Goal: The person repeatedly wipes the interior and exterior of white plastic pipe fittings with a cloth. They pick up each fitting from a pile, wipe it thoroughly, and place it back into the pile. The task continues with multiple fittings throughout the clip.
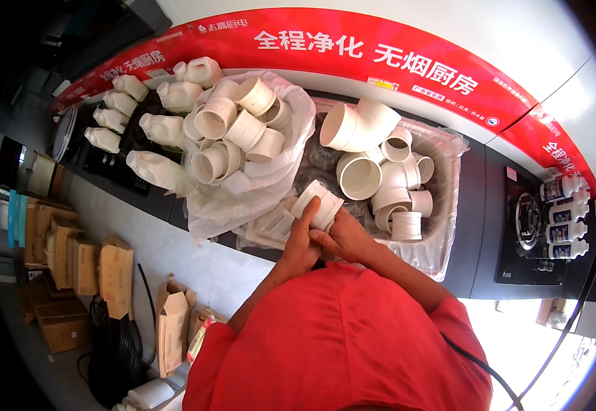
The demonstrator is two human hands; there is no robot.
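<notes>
Both the left hand [302,236] and right hand [342,236] are gripping a white pipe fitting [318,204] above the worktop [472,226], seemingly by its rim; it is probably light, stiff and smooth.

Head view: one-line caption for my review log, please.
Both hands, left hand and right hand, hold a white pipe fitting above plastic bags of similar fittings.
</notes>
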